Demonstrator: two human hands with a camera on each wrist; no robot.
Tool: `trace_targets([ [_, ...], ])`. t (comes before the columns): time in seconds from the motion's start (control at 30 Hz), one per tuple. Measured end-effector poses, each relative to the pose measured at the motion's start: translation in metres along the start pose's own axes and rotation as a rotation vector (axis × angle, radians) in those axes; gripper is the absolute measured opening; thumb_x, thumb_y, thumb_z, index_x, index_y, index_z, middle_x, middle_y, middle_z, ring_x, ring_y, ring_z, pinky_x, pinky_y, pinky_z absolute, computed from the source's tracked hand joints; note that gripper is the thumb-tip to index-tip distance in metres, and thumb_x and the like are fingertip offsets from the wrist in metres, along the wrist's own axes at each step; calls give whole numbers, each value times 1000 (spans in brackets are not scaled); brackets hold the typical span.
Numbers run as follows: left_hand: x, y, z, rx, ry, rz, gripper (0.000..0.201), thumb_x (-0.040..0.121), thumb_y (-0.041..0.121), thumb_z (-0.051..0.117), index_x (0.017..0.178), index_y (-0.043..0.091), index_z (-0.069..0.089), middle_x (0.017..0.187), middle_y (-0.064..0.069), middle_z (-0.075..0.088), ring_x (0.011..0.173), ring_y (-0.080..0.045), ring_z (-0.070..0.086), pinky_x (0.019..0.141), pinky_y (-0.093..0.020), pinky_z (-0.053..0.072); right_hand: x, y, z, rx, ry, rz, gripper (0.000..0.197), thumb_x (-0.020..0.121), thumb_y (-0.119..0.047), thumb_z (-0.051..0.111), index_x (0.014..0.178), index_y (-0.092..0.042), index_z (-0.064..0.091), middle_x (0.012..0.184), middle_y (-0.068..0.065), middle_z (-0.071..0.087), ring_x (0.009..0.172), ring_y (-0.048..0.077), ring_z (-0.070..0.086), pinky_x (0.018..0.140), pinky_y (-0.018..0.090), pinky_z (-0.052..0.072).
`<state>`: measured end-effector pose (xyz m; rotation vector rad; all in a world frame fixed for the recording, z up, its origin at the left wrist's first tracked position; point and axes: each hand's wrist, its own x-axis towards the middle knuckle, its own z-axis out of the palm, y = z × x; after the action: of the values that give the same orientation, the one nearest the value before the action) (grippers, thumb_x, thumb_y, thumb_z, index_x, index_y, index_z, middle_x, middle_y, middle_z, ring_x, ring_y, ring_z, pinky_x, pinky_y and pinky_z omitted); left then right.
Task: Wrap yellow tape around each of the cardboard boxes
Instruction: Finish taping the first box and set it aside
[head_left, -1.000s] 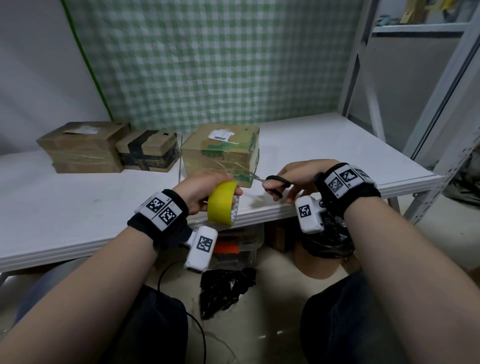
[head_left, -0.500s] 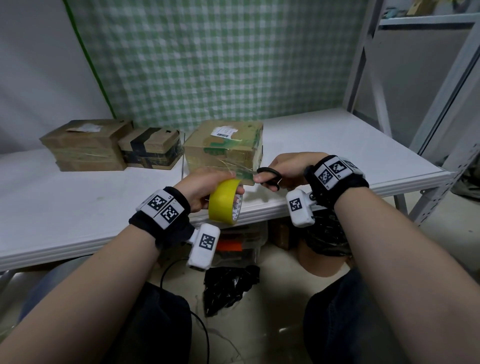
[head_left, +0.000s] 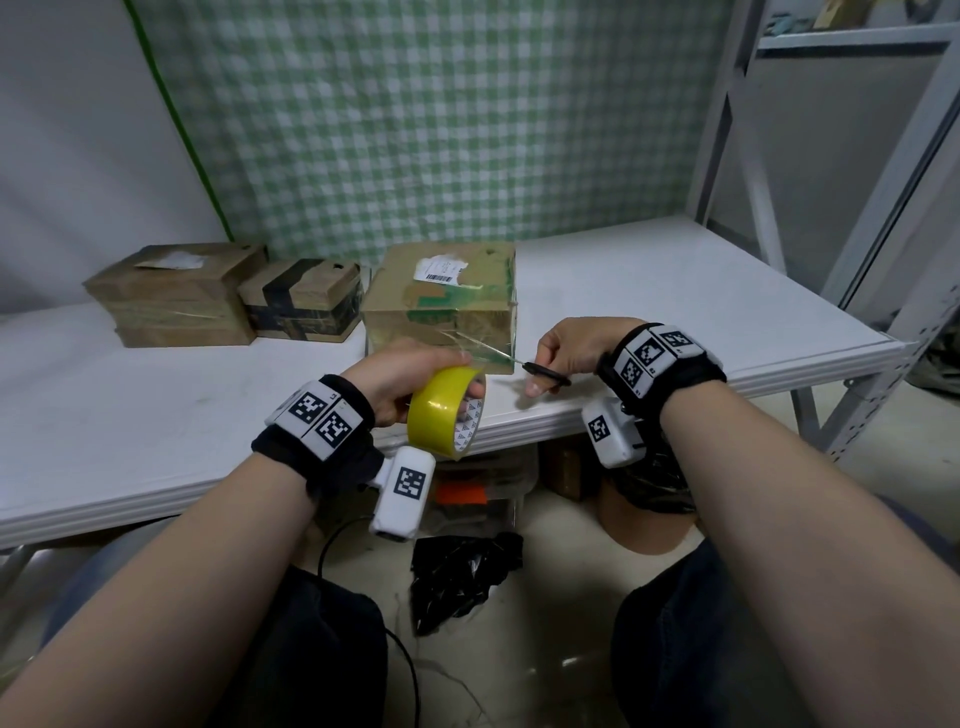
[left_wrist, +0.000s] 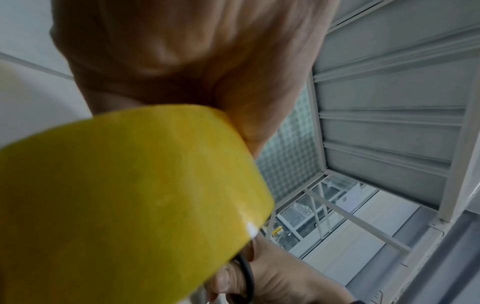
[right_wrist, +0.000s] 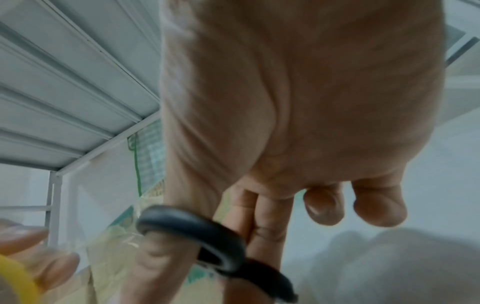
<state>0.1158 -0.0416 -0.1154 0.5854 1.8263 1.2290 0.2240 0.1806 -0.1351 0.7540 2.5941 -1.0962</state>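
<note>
Left hand (head_left: 400, 382) gripping tape roll (head_left: 441, 415), right hand (head_left: 569, 348) clutching scissors (head_left: 545, 373), blades barely visible

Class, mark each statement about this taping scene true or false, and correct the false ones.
1. The left hand holds the tape roll. True.
2. The right hand holds a knife. False: it holds black-handled scissors.
3. Three boxes sit on the table. True.
4. The scissors lie on the table. False: they are held above its front edge.
5. The middle box carries black tape. True.
</note>
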Motion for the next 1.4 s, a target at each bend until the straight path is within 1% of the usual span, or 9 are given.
trace_targets([
  [0.2, -3, -2, -5, 42, -30, -17, 25, 101, 25, 62, 113, 4, 66, 83, -11, 77, 61, -20, 68, 64, -31, 58, 1, 3, -2, -4, 30, -13, 34, 63, -38, 95, 72, -22, 66, 75, -6, 68, 85, 14, 59, 92, 32, 41],
  [0.33, -4, -5, -8, 73, 11, 12, 25, 100, 31, 62, 114, 12, 69, 85, -7, 78, 76, -21, 70, 85, -39, 51, 0, 3, -1, -7, -11, -26, 46, 46, -45, 95, 75, -24, 65, 71, -9, 66, 85, 15, 59, 107, 39, 40],
  [0.47, -5, -6, -10, 35, 29, 37, 22, 99, 25, 63, 112, 9, 70, 84, -10, 77, 80, -24, 69, 92, -45, 53, -1, 3, -1, -46, 0, -19, 46, 47, -43, 97, 78, -24, 68, 74, -9, 68, 86, 17, 59, 106, 41, 41],
  [0.7, -8, -3, -12, -101, 128, 157, 21, 99, 13, 60, 116, 2, 65, 69, -14, 72, 54, -23, 64, 56, -28, 57, -10, -1, -2, -67, 14, -33, 56, 53, -47, 95, 96, -18, 73, 92, -6, 69, 98, 17, 59, 95, 33, 44],
  [0.8, -9, 1, -15, -183, 197, 273, 21, 100, 10, 55, 116, 1, 64, 63, -14, 67, 45, -22, 57, 51, -26, 53, -23, -6, -6, 52, 41, -95, 31, 69, -36, 91, 94, -27, 75, 87, -10, 67, 87, 11, 55, 71, 26, 38],
  [1.03, -16, 8, -16, -243, 174, 375, 16, 101, 10, 52, 111, 4, 64, 66, -15, 66, 44, -24, 56, 51, -28, 52, -41, 0, -27, 360, 336, -140, 30, 76, -42, 86, 100, -29, 76, 101, -2, 74, 93, 14, 57, 78, 32, 47],
  [1.13, -14, 7, -13, -224, 180, 371, 14, 101, 9, 54, 108, 6, 65, 68, -16, 69, 46, -25, 58, 52, -31, 54, -37, 11, -29, 316, 516, 17, 42, 81, -45, 81, 106, -13, 71, 89, 1, 61, 81, 17, 54, 74, 33, 47],
  [1.27, -10, 6, -14, -236, 185, 349, 16, 101, 8, 53, 111, 2, 63, 70, -17, 70, 48, -27, 59, 54, -32, 54, -38, 15, -24, 45, 462, 251, 43, 88, -41, 76, 84, -6, 51, 83, 6, 53, 67, 18, 50, 55, 30, 35],
  [1.4, -7, 4, -18, -248, 202, 325, 11, 100, 8, 54, 107, 2, 61, 70, -19, 70, 50, -27, 60, 58, -34, 54, -38, -1, -22, -25, 425, 239, 40, 93, -43, 70, 91, -4, 59, 82, 9, 62, 64, 20, 54, 56, 28, 40],
])
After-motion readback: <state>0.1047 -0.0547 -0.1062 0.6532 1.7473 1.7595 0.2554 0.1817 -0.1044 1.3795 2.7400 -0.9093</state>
